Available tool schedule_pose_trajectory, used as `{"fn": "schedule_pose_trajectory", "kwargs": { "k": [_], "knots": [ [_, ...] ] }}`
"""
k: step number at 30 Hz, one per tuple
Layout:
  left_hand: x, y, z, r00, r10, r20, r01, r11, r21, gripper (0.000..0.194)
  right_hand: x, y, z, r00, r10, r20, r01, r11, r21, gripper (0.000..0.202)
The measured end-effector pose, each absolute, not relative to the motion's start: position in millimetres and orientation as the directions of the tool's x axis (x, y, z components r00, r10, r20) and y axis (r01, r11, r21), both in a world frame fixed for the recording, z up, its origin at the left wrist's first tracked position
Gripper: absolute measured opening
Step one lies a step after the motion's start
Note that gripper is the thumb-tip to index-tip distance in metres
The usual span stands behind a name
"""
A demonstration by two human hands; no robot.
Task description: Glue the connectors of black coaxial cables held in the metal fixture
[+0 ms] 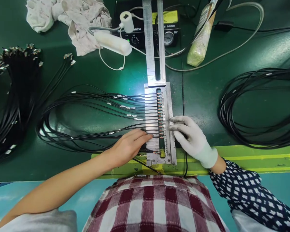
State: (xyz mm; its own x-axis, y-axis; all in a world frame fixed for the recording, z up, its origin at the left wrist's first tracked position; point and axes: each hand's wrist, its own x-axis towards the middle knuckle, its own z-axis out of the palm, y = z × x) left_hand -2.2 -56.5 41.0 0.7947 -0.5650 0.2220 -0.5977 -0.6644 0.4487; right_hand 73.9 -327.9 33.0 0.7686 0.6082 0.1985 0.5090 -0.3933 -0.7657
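A metal slotted fixture (151, 125) lies in front of me, with several thin black cables (103, 130) laid side by side across its left part. Their stripped ends line up over the fixture's long dark opening. My left hand (129, 145), bare, is closed at the fixture's lower left, its fingertips on a black cable in one of the lower slots; the palm hides part of the cables. My right hand (192, 138), in a white glove with darkened fingertips, rests with fingers stretched out against the fixture's right rail. One cable end (156, 152) lies below the others near a yellow patch.
Cable bundles lie at left (21, 83) and a coiled bundle (224, 106) at right. Behind stand a black control box (137, 35), a white lamp (113, 42), a crumpled cloth (82, 22) and a wrapped roll (200, 42). Yellow-green tape (244, 158) runs along the table's front edge.
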Motion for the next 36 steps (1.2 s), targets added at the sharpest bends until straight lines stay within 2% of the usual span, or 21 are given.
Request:
{"fn": "schedule_pose_trajectory", "kwargs": {
  "k": [5, 10, 15, 17, 20, 23, 26, 28, 30, 33, 36],
  "knots": [
    [0, -60, 48, 0.742, -0.625, 0.243, -0.670, -0.686, 0.284, 0.029, 74, -329, 31, 0.772, 0.609, 0.183, 0.489, -0.385, -0.783, 0.023],
    [-2, -59, 47, 0.757, -0.606, 0.243, -0.652, -0.679, 0.338, 0.030, 73, -331, 30, 0.774, 0.606, 0.181, 0.489, -0.391, -0.780, 0.023],
    [-17, -60, 42, 0.802, -0.551, 0.230, -0.591, -0.789, 0.170, 0.035, 74, -329, 29, 0.775, 0.608, 0.175, 0.482, -0.388, -0.785, 0.023],
    [-19, -61, 42, 0.795, -0.573, 0.197, -0.603, -0.782, 0.157, 0.038, 75, -328, 30, 0.781, 0.600, 0.173, 0.475, -0.389, -0.789, 0.023],
    [-19, -60, 44, 0.797, -0.578, 0.176, -0.604, -0.767, 0.216, 0.036, 73, -329, 31, 0.779, 0.597, 0.193, 0.491, -0.389, -0.779, 0.023],
    [-20, -56, 49, 0.825, -0.551, 0.129, -0.556, -0.749, 0.360, 0.028, 63, -334, 32, 0.702, 0.677, 0.220, 0.587, -0.375, -0.718, 0.029],
    [-26, -53, 51, 0.845, -0.528, 0.083, -0.495, -0.715, 0.493, 0.018, 50, -343, 29, 0.560, 0.801, 0.211, 0.703, -0.325, -0.633, 0.060],
    [-30, -52, 50, 0.861, -0.492, 0.128, -0.474, -0.688, 0.550, 0.014, 45, -347, 26, 0.508, 0.837, 0.202, 0.743, -0.307, -0.595, 0.075],
    [-31, -54, 48, 0.877, -0.445, 0.182, -0.453, -0.639, 0.621, 0.014, 44, -349, 24, 0.512, 0.834, 0.209, 0.738, -0.301, -0.604, 0.083],
    [-27, -60, 46, 0.896, -0.398, 0.199, -0.412, -0.574, 0.708, 0.017, 49, -349, 25, 0.575, 0.788, 0.219, 0.663, -0.292, -0.689, 0.089],
    [-23, -63, 44, 0.891, -0.384, 0.243, -0.444, -0.621, 0.646, 0.022, 53, -347, 28, 0.643, 0.737, 0.207, 0.595, -0.312, -0.740, 0.080]
  ]
}}
